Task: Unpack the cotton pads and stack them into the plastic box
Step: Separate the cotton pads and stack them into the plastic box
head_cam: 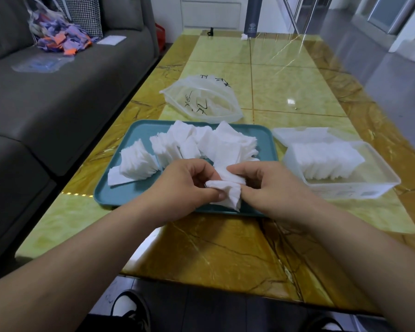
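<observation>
Both hands, left (182,185) and right (271,188), pinch a crumpled white bunch of cotton pads (228,191). It hangs over the tray (110,195). The box (379,171) holds a neat row.

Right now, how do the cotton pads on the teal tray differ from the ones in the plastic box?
The tray pads lie in loose, fanned heaps leaning different ways across the teal tray; the box pads stand packed in one tidy row. The tray pads sit in the open; the box pads sit inside the clear plastic box. Both are white and square.
</observation>
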